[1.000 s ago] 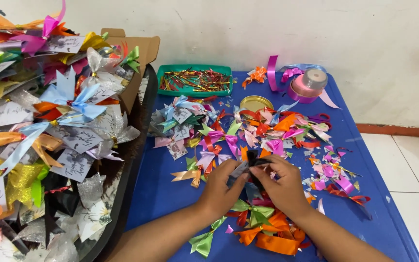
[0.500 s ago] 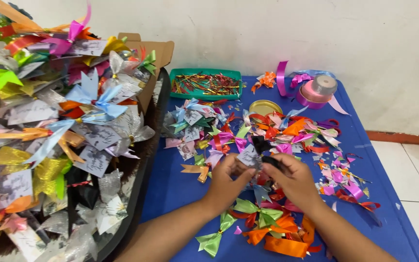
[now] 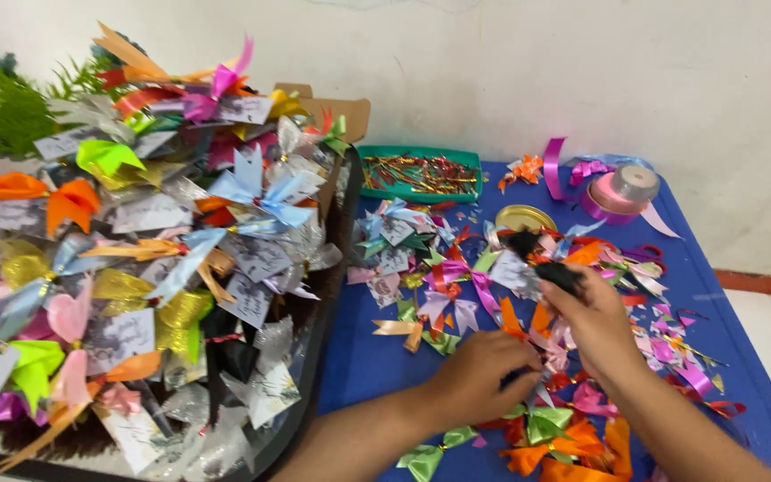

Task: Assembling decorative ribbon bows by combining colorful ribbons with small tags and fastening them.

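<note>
My right hand (image 3: 595,326) is raised over a heap of loose ribbon bows (image 3: 457,268) on the blue table (image 3: 359,357). It pinches a black ribbon bow (image 3: 559,275) that has a small pale tag (image 3: 510,268) on its left side. My left hand (image 3: 484,375) sits lower and closer to me, fingers curled down into the ribbons beside green and orange bows (image 3: 551,428). A dark bit shows at its fingertips, and whether it grips it is hidden.
A big black tray (image 3: 314,357) heaped with tagged bows fills the left. At the back stand a green tray of twist ties (image 3: 421,174), a gold lid (image 3: 524,217), a pink ribbon roll (image 3: 622,192) and a cardboard box (image 3: 350,112). Tiled floor lies off the table's right edge.
My hands have parted. The right one has lifted away with the black bow, while the left has dropped onto the ribbon heap. The view has swung slightly left.
</note>
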